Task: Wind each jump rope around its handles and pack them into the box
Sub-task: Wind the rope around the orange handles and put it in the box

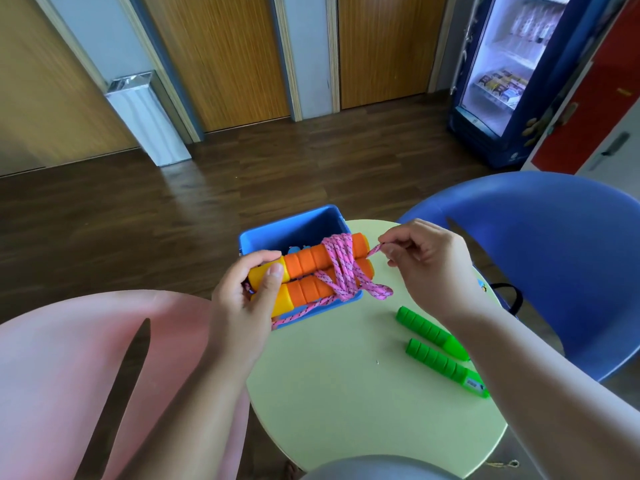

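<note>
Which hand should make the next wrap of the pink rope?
Right hand: it pinches the free end of the rope beside the handles. Left hand is busy gripping both handles together.

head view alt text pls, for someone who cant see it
A left hand grips two orange handles over a blue box while the right hand pinches the pink rope wound round them. Two green handles lie on the table.
</note>
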Demonstrator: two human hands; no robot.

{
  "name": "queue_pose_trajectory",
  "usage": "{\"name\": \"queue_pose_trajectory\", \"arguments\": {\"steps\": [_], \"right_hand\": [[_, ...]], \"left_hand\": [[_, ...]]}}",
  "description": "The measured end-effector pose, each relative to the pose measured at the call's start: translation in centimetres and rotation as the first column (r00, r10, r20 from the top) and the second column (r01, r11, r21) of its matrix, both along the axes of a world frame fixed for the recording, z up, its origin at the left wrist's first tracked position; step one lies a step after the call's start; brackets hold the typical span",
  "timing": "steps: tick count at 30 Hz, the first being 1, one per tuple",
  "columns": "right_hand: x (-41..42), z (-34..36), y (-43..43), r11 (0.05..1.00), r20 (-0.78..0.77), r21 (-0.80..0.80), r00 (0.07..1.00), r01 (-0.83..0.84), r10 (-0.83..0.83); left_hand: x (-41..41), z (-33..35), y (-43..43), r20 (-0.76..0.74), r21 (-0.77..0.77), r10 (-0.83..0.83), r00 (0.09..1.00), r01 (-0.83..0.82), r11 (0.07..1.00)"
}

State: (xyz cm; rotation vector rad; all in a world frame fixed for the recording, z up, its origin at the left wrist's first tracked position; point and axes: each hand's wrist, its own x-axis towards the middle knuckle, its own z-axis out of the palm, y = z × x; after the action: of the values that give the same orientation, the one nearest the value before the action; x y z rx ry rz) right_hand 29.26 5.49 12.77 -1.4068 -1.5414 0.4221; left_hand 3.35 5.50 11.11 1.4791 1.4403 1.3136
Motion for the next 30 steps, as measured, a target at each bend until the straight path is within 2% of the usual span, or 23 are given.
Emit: {"name": "queue_pose_trajectory", "arguments": {"steps": [5,10,17,21,27,30], "right_hand": [[0.2,-0.5,-0.5,0.993,0.155,0.062,0.984,-0.100,0.089],[-0.5,-1.4,-1.1,0.984,0.232,0.025,0.958,-0.177,0.167],[-2.2,-2.8,-1.6,0.991,0.105,-0.113,0.991,-0.067,0.079],[-2.6,-3.0,-1.6,0.993,0.076,-0.116,0.996,-0.031,0.040],[-2.5,-2.2,-1.4,0.992,-0.107,-0.115,0.994,-0.044,0.032],[-2.9,-2.4,-0.8,0.972,-0.219,-0.232,0.976,-0.046,-0.006]], "left_hand": [[0.0,-0.3,0.0,-0.103,0.027,-0.022,0.994,0.025,0.999],[0.4,-1.8,-0.3,-0.138,0.038,-0.036,0.990,0.042,0.998],[2.4,-2.9,-1.2,-0.238,0.054,-0.014,0.971,0.027,0.998],[3.2,-2.8,-0.7,-0.240,-0.007,-0.008,0.971,0.006,1.000],[1.8,-2.4,0.1,0.015,-0.068,-0.050,0.999,0.051,0.996],[2.1,-1.3,-0.1,0.086,-0.038,-0.075,0.993,0.078,0.996]]}}
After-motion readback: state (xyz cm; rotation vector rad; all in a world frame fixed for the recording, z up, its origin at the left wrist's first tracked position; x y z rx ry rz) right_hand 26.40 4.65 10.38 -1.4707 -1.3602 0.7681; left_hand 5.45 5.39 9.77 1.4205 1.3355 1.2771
